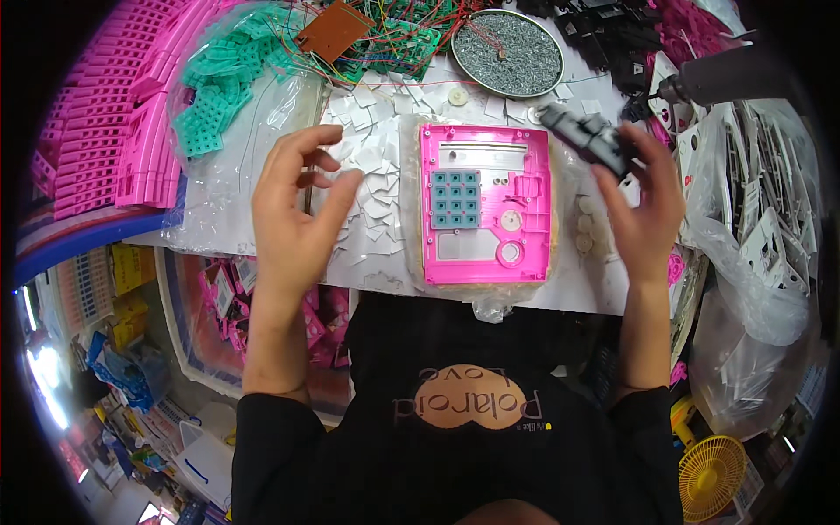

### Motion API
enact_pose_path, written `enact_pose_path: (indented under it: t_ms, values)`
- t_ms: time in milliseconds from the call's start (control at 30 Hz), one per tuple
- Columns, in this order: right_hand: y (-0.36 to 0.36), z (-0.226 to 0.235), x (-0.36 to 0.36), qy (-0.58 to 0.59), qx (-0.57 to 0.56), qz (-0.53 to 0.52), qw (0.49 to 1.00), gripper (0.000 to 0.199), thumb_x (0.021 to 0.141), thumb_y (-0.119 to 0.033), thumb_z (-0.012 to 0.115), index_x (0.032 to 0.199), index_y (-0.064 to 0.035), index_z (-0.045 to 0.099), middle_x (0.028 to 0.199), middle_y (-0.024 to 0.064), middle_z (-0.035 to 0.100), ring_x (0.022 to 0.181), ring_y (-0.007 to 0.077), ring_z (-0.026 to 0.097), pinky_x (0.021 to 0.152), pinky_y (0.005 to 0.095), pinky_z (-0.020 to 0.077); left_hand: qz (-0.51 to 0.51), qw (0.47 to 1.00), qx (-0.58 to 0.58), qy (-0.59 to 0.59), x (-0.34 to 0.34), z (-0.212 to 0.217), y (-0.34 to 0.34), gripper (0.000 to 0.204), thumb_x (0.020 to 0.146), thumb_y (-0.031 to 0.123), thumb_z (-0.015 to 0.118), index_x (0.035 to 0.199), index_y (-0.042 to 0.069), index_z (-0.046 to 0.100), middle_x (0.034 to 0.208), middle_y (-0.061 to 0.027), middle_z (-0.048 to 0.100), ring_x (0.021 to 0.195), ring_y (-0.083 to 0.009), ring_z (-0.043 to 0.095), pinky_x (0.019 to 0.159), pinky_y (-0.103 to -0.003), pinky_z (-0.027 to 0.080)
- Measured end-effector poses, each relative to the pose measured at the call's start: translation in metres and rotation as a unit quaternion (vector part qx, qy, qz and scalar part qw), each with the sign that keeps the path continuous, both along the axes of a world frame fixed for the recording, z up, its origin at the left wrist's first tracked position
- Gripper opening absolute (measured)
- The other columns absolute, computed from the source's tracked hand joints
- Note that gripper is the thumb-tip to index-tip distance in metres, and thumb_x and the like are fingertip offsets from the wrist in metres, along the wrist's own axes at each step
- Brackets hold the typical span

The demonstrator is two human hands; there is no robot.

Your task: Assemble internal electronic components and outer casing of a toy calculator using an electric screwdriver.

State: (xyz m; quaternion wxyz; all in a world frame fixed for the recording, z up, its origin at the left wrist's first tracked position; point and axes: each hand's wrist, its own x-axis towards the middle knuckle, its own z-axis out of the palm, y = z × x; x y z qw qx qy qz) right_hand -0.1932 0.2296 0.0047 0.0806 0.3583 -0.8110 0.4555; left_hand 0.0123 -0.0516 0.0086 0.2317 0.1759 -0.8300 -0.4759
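A pink plastic casing (540, 203) lies open side up in the middle of the worktable, on a wrapped pad (409, 210). Set in its left half is a grey-blue rubber keypad (455, 199), and a small round cream disc (511, 220) sits right of that. My right hand (649, 201) grips a black plastic part (584, 137), slightly blurred, in the air above the casing's upper right corner. Left of the casing, my left hand (297, 188) hovers with fingers apart and nothing in them, beside many loose white paper squares (378, 188).
Pink casings (144, 131) are stacked at far left, with green rubber keypads (214, 109) in a bag nearby. A round tray of screws (510, 87) and wired circuit boards (394, 44) lie at the back. A power screwdriver (726, 74) hangs at right, near bagged white panels (761, 219).
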Motion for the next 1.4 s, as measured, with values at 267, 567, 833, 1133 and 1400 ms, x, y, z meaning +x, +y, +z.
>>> enact_pose_path:
  t_ms: [267, 567, 833, 1133, 1400]
  values:
    - [0.0, -0.017, -0.031, 0.055, 0.208, -0.024, 0.976, 0.046, 0.083, -0.005, 0.075, 0.127, -0.001, 0.062, 0.123, 0.0155, 0.064, 0.108, 0.0324, 0.063, 0.096, 0.04, 0.0499, -0.157, 0.966, -0.203, 0.001, -0.02, -0.003, 0.004, 0.021, 0.081, 0.008, 0.075, 0.101, 0.004, 0.069, 0.098, -0.0089, 0.069, 0.088, -0.0259, 0.064, 0.077, -0.036, 0.052]
    - [-0.036, 0.012, 0.045, 0.114, 0.245, 0.275, 0.923, 0.057, 0.083, -0.033, 0.076, 0.128, -0.0008, 0.061, 0.141, 0.016, 0.055, 0.138, 0.039, 0.044, 0.113, 0.0597, 0.0306, -0.262, 0.891, -0.37, -0.02, 0.0, -0.018, 0.027, 0.031, 0.076, 0.026, 0.08, 0.103, 0.014, 0.071, 0.119, 0.0003, 0.068, 0.114, -0.0235, 0.06, 0.109, -0.056, 0.032]
    - [-0.042, 0.004, 0.053, 0.07, 0.228, 0.268, 0.934, 0.055, 0.081, -0.033, 0.077, 0.124, -0.0033, 0.064, 0.138, 0.0166, 0.056, 0.135, 0.0415, 0.044, 0.112, 0.0623, 0.031, -0.028, 0.963, -0.266, 0.02, -0.071, -0.008, -0.072, 0.035, 0.078, 0.027, 0.081, 0.104, 0.007, 0.068, 0.1, -0.0097, 0.068, 0.094, -0.0316, 0.063, 0.085, -0.044, 0.049]
    - [-0.026, 0.005, 0.044, 0.033, 0.156, 0.261, 0.952, 0.04, 0.079, -0.021, 0.078, 0.114, -0.003, 0.067, 0.121, 0.0151, 0.064, 0.121, 0.0389, 0.055, 0.108, 0.0555, 0.0385, 0.03, 0.853, -0.461, -0.244, -0.135, -0.008, -0.117, 0.05, 0.082, 0.048, 0.072, 0.106, 0.004, 0.07, 0.097, -0.0141, 0.071, 0.093, -0.0339, 0.067, 0.079, -0.045, 0.053]
    - [-0.026, 0.022, 0.036, 0.058, 0.124, 0.248, 0.959, 0.032, 0.078, -0.013, 0.078, 0.108, -0.0041, 0.071, 0.114, 0.0124, 0.068, 0.109, 0.0321, 0.062, 0.106, 0.0529, 0.041, 0.177, 0.946, -0.263, -0.069, -0.104, 0.047, -0.165, 0.031, 0.093, 0.029, 0.065, 0.09, 0.0, 0.072, 0.079, -0.008, 0.072, 0.064, -0.0226, 0.068, 0.061, -0.035, 0.053]
